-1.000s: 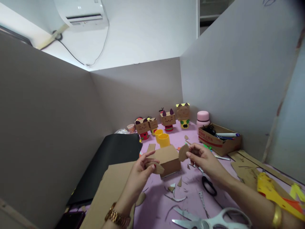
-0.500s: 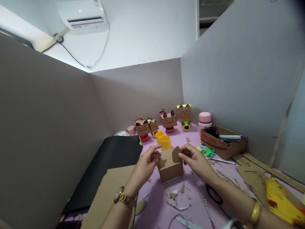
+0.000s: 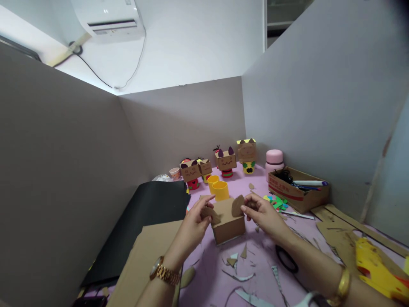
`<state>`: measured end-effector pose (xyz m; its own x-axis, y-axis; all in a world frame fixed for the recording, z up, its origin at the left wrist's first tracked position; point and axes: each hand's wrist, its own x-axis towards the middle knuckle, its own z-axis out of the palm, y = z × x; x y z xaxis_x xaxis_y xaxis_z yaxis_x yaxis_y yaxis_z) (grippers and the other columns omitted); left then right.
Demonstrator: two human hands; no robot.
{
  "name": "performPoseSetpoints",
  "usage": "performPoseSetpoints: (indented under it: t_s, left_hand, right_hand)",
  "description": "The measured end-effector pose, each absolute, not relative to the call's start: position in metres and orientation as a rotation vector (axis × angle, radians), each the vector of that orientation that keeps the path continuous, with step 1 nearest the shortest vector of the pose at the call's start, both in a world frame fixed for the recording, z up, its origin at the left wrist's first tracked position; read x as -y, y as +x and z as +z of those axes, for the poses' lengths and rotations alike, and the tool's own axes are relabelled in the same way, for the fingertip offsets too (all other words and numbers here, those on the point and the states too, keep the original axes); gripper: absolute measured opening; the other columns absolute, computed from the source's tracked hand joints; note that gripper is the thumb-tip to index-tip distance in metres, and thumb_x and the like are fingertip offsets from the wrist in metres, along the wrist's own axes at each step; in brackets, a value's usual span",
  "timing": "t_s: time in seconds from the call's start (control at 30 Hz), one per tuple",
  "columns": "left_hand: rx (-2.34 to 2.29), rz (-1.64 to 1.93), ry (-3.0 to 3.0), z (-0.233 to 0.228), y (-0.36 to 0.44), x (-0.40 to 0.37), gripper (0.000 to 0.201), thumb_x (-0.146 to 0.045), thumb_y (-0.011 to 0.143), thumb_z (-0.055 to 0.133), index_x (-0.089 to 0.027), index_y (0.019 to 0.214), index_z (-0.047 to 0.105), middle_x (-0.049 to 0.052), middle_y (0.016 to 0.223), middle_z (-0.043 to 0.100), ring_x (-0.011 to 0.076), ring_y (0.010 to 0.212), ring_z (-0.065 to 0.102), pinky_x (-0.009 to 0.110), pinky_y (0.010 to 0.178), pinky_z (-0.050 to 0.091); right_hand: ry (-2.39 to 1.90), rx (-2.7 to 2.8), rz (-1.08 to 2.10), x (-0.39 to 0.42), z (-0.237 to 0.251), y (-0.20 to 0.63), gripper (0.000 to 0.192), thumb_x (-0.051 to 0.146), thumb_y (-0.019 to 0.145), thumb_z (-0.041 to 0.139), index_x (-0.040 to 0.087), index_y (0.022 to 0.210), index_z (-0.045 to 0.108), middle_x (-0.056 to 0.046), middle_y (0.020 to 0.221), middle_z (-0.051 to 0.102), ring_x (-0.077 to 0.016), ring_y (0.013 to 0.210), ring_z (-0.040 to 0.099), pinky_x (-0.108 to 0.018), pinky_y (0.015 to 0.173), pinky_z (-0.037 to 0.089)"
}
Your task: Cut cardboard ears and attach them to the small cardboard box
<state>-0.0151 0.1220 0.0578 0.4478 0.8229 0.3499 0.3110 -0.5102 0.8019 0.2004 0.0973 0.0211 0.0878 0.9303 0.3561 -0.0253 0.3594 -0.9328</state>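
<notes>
A small brown cardboard box sits on the pink table top in front of me. My left hand pinches a rounded cardboard ear piece against the box's left top edge. My right hand pinches a second cardboard ear piece upright at the box's right top edge. Both ear pieces touch or nearly touch the box top. Each wrist carries gold: a watch on the left, a bangle on the right.
Two yellow cups stand just behind the box. Several cardboard box figures line the back wall beside a pink jar. A cardboard tray with pens lies right. Black sheet and cardboard sheet lie left. Paper scraps and scissors lie near.
Both hands have brought the ear pieces in from either side onto the top of the box. The view has shifted slightly, and the large scissors at the bottom edge have mostly left the frame.
</notes>
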Motion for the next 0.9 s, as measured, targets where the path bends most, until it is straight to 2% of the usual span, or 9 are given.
performPoseSetpoints:
  t_s: [0.1,0.27,0.67,0.77,0.9]
  left_hand:
    - [-0.957,1.006,2.003,0.059,-0.015,-0.121,0.059,-0.003,0.074,0.046,-0.021,0.129,0.049,0.005,0.1,0.052,0.0172,0.086,0.052,0.027,0.071,0.042]
    - [-0.971,0.998,1.963,0.058,-0.012,-0.118,0.058,-0.002,0.072,0.046,-0.02,0.128,0.051,0.005,0.099,0.053,0.0166,0.084,0.052,0.026,0.068,0.041]
    - [-0.991,1.061,1.797,0.067,-0.007,-0.109,0.054,-0.008,0.066,0.053,-0.02,0.119,0.06,0.002,0.093,0.056,0.0168,0.084,0.054,0.025,0.07,0.04]
    - [-1.027,1.095,1.685,0.072,-0.002,-0.097,0.044,-0.013,0.063,0.053,-0.017,0.105,0.065,0.002,0.087,0.057,0.0162,0.079,0.054,0.025,0.068,0.041]
    - [-1.108,1.081,1.493,0.067,0.008,-0.072,0.016,-0.02,0.061,0.049,-0.017,0.07,0.062,-0.004,0.059,0.05,0.0114,0.054,0.044,0.022,0.051,0.032]
  right_hand:
    - [-0.949,1.251,0.941,-0.098,0.018,0.203,0.024,0.037,0.07,0.068,0.02,0.074,0.052,0.006,0.059,0.053,-0.01,0.051,0.047,-0.022,0.048,0.037]
    - [-0.979,1.228,1.0,-0.099,0.01,0.207,0.026,0.041,0.073,0.066,0.021,0.079,0.051,0.007,0.053,0.051,-0.0091,0.045,0.042,-0.019,0.04,0.027]
    - [-0.964,1.195,1.032,-0.096,0.016,0.206,0.033,0.047,0.068,0.07,0.021,0.077,0.051,0.007,0.056,0.052,-0.0093,0.047,0.045,-0.018,0.04,0.027]
    - [-0.959,1.207,1.049,-0.089,0.025,0.207,0.034,0.048,0.067,0.07,0.021,0.077,0.051,0.007,0.057,0.052,-0.0086,0.046,0.045,-0.019,0.041,0.028]
    - [-0.966,1.279,1.107,-0.069,0.041,0.207,0.034,0.047,0.064,0.073,0.02,0.076,0.057,0.005,0.057,0.053,-0.0093,0.046,0.045,-0.021,0.043,0.032]
